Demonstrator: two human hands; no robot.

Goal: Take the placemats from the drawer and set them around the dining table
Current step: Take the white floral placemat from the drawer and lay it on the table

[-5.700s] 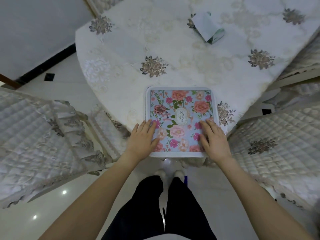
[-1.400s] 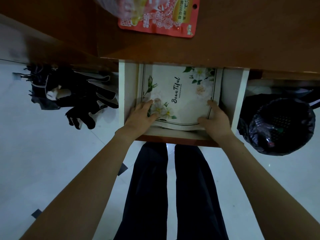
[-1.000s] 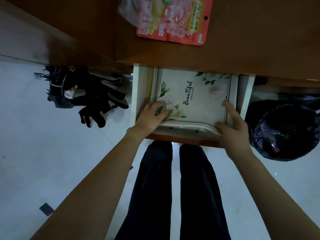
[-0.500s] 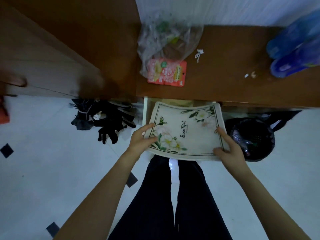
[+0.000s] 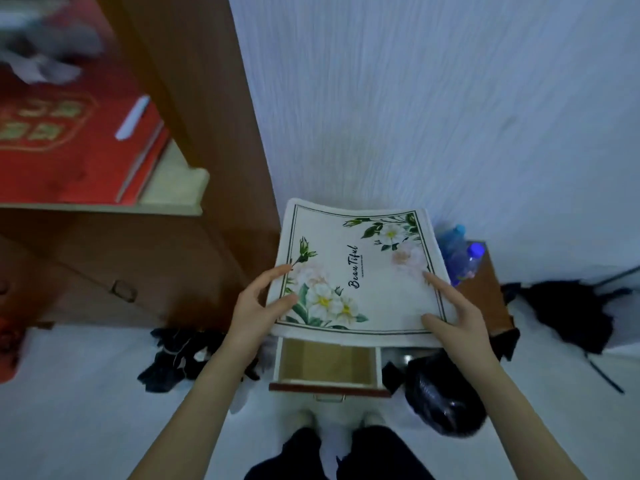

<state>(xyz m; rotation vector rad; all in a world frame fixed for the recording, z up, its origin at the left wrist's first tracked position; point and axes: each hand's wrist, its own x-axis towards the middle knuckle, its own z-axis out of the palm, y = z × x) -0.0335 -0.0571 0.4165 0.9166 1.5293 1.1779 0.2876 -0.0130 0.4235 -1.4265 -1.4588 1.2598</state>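
Placemat [image 5: 356, 268] printed with white flowers, green leaves, a thin dark border and the word "Beautiful" in script is held nearly flat in the air, above the back part of the open drawer [image 5: 327, 363]. It hides what lies behind the drawer. The left hand [image 5: 256, 310] grips the mat's near-left corner, with thumb and forefinger on the printed face and the other fingers tucked out of sight beneath the cloth. The right hand [image 5: 457, 320] holds the near-right edge the same way, thumb and forefinger on top and the remaining fingers hidden under the mat. The mat's far edge curls slightly upward.

The drawer is pulled out toward the person, its pale wooden bottom showing, and a small metal handle [image 5: 329, 397] sits on its red-brown front. Just right of the drawer is a black bag [image 5: 440, 400], which may line a bin, though the dim light makes that hard to tell. Left of the drawer, a heap of black fabric [image 5: 180, 355] lies on the white floor [image 5: 86, 410]. Beyond the drawer to the right, blue plastic bottles [image 5: 460, 254] show past the mat's edge. Far up and left of the drawer, a shelf carries a red book [image 5: 69, 140] with a white pen [image 5: 133, 117] on it. Close in front of the drawer are the person's feet [image 5: 372, 419] and dark trouser legs [image 5: 381, 455].
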